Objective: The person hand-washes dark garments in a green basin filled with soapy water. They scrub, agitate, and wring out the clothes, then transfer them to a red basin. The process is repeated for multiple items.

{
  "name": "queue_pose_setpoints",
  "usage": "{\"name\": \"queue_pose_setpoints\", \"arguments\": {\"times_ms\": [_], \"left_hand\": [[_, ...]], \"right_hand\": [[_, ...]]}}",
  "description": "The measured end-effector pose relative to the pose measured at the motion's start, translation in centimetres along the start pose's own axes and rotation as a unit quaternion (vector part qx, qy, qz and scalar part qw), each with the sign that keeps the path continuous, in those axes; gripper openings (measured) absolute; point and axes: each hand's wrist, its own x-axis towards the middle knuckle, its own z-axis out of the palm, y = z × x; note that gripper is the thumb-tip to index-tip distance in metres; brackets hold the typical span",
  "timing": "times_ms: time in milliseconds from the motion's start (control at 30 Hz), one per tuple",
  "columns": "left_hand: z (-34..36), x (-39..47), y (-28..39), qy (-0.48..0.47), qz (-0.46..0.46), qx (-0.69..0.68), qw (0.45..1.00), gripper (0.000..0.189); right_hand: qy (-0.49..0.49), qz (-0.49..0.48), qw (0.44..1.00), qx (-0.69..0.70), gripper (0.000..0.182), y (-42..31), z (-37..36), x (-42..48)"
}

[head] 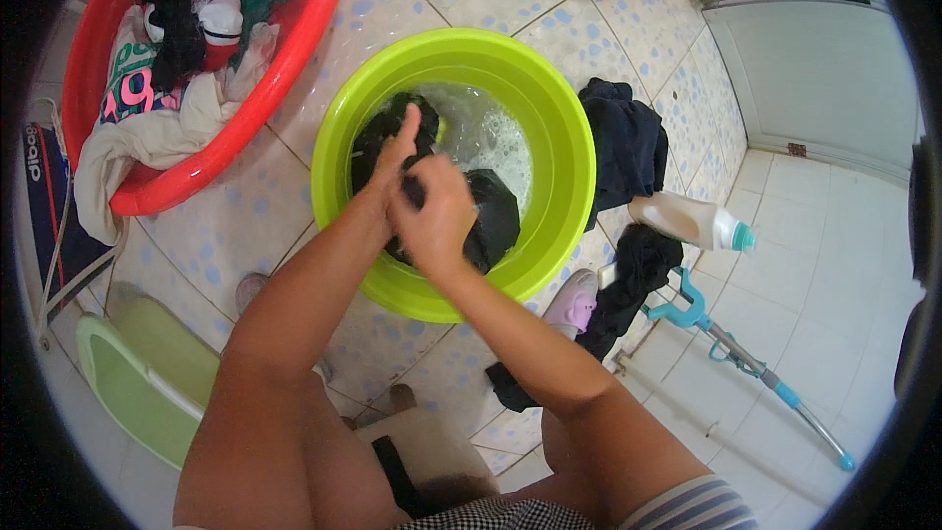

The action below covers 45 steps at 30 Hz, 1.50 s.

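Observation:
A lime-green plastic basin [452,308] stands on the tiled floor, holding soapy water and dark wet cloth [494,217]. Over the basin my left hand [397,154] has its thumb raised, with dark cloth against and below it; its other fingers are mostly hidden. My right hand [440,217] is curled and blurred, close against the left hand, above the dark cloth. Whether cloth is gripped inside the right hand cannot be seen. Foam floats at the right side of the water.
A red basin [294,81] with wet clothes is at upper left. Right of the green basin lie dark clothes [625,140], a detergent bottle [681,221] and a mop handle [743,357]. A pale green plastic basin [132,375] leans at lower left. A pink shoe [574,302] is close by.

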Motion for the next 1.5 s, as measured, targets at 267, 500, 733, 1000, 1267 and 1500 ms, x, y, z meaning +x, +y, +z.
{"name": "queue_pose_setpoints", "arguments": {"times_ms": [267, 500, 733, 1000, 1267, 1500], "left_hand": [[4.2, 0.0, -0.8, 0.182, 0.002, 0.088, 0.979, 0.048], [5.7, -0.3, -1.7, 0.186, 0.049, 0.096, 0.977, 0.049], [9.7, -0.2, -4.0, 0.235, 0.08, 0.086, 0.965, 0.041], [6.6, 0.8, -2.5, 0.205, 0.127, 0.142, 0.96, 0.034], [6.5, 0.3, -2.6, 0.2, 0.1, 0.139, 0.965, 0.067], [6.9, 0.3, 0.6, 0.147, -0.019, 0.006, 0.989, 0.039]], "right_hand": [[-0.003, -0.015, 0.999, 0.052, 0.022, 0.0, -0.5, -1.7], [0.004, 0.119, 0.987, 0.105, 0.018, 0.0, -0.7, -0.6], [0.049, 0.07, 0.991, -0.105, 0.029, 11.2, -4.0, 6.1], [-0.21, -0.109, 0.947, -0.219, 0.091, 8.9, -2.3, 4.4], [-0.115, -0.192, 0.911, -0.345, 0.05, 13.0, -2.0, 7.6], [-0.132, -0.229, 0.965, -0.001, 0.019, 0.5, -3.3, 1.0]]}}
